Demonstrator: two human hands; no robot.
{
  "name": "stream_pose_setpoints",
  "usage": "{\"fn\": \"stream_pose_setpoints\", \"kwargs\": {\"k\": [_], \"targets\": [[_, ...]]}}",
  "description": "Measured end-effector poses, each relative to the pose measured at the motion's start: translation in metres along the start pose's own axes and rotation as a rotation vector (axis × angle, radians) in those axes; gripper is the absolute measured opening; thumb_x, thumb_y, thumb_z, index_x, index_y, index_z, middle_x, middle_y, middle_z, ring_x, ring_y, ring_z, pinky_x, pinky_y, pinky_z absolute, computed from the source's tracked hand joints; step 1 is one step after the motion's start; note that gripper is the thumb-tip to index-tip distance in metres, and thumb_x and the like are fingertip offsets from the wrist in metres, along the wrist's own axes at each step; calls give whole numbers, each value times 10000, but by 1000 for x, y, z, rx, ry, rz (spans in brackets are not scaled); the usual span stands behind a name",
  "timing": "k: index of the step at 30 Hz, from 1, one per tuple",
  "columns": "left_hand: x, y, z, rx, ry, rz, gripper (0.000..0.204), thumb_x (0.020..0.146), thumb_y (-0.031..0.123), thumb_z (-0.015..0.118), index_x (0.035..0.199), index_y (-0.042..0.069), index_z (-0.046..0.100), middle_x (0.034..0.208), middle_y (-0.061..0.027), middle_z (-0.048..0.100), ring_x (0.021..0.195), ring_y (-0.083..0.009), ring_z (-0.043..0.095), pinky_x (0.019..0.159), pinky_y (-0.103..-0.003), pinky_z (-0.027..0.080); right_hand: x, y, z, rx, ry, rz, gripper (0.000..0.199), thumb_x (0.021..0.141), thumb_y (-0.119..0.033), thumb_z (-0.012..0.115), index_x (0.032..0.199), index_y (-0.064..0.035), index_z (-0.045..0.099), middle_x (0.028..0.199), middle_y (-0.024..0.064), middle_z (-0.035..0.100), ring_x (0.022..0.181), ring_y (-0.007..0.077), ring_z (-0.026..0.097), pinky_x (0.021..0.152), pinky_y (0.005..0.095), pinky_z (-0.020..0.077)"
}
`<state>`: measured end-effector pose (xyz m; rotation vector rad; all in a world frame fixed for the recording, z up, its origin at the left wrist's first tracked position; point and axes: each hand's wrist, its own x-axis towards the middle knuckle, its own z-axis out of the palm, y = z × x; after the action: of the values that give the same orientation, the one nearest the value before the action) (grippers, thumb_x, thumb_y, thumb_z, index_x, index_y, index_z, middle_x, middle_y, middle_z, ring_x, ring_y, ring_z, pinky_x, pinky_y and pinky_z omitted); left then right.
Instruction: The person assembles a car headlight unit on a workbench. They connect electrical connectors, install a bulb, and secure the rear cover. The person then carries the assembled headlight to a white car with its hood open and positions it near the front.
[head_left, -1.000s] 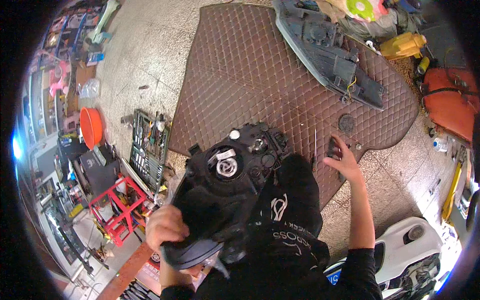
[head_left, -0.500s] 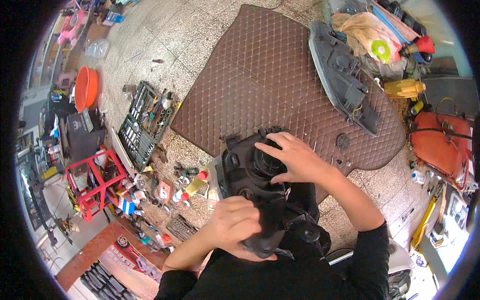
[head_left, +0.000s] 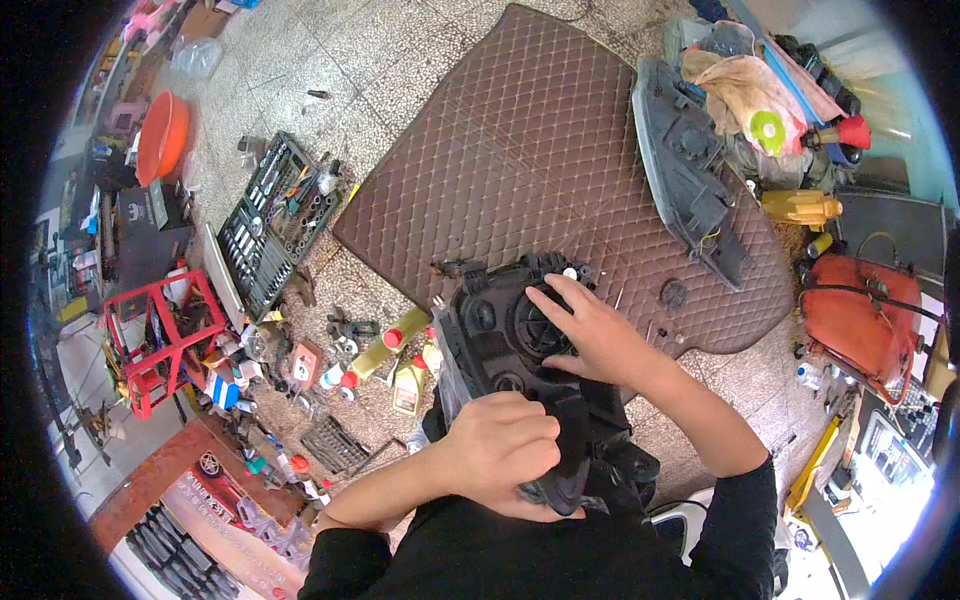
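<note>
A black car headlight [head_left: 505, 380] lies across my lap, its back with round covers and brackets facing up. Wrapped over its near end, my left hand [head_left: 505, 455] is closed on the housing. My right hand [head_left: 590, 330] spans the large round cover [head_left: 530, 328] on the housing's back, thumb at the near rim and fingers across the far side. Its grip hides part of that cover. A second headlight [head_left: 685, 165] rests on the quilted brown mat [head_left: 480, 150], at the far right.
An opened socket set [head_left: 275, 225] stands on the tiled floor to the left, near a red metal frame [head_left: 165, 340]. Bottles [head_left: 408, 385] and loose tools lie beside my left arm. To the right are a yellow jug [head_left: 803, 208] and an orange-red tank [head_left: 858, 305].
The headlight has shifted slightly right and tilted, with both hands still on it. My right hand has moved a little right and down. The whole view has turned slightly.
</note>
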<state>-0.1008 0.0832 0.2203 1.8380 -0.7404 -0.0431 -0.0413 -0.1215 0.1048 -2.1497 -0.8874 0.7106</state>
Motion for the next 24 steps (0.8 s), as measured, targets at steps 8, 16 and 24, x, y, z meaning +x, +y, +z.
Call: {"fn": "stream_pose_setpoints", "kwargs": {"k": [8, 16, 24], "targets": [[-4, 2, 5, -15, 19, -5, 552, 713, 480, 886, 704, 91, 493, 784, -64, 563, 612, -236, 560, 535, -336, 412, 2, -9, 2, -133, 16, 3, 937, 733, -258, 901, 1528, -51, 451, 1524, 262, 435, 1370, 437, 475, 1118, 470, 478], [-3, 1, -1, 4, -19, -27, 542, 716, 479, 878, 708, 89, 502, 792, -64, 570, 633, -233, 573, 539, -336, 416, 6, -12, 7, -122, 41, 110, 975, 679, -311, 924, 1505, -47, 477, 1430, 236, 497, 1304, 429, 509, 1056, 473, 510], [2, -2, 0, -18, -11, -19, 532, 699, 477, 876, 732, 91, 511, 800, -61, 562, 641, -236, 573, 538, -339, 416, -1, 10, -9, -35, 129, 101, 789, 715, -285, 903, 1372, -12, 560, 1332, 199, 577, 1235, 391, 587, 1037, 448, 515]]}}
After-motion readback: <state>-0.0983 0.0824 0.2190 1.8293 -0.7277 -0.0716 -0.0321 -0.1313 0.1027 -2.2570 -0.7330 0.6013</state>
